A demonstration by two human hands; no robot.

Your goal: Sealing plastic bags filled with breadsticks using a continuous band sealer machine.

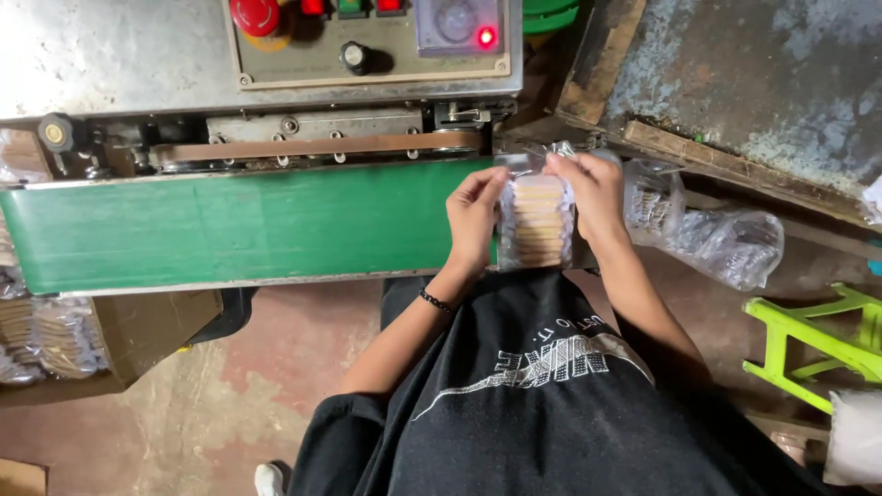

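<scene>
A clear plastic bag of stacked biscuits (536, 220) sits just right of the frame's centre, held between both hands at the right end of the green conveyor belt (230, 225). The left hand (473, 220) curls against the bag's left edge, fingers closed on its upper corner; the right hand (593, 193) pinches the crinkled top of the bag from the right side. The bag's long axis runs up and down the frame, with its open, gathered mouth pointing up toward the sealing machine (257, 73) and its bottom toward the person's lap. Inside, the pale tan biscuits lie as flat layers stacked along that axis. The film is thin, glossy and wrinkled. The belt is smooth and matte, and the machine's housing is scuffed grey metal. More filled clear bags (707, 234) lie to the right, near a lime-green plastic stool (808, 340).
</scene>
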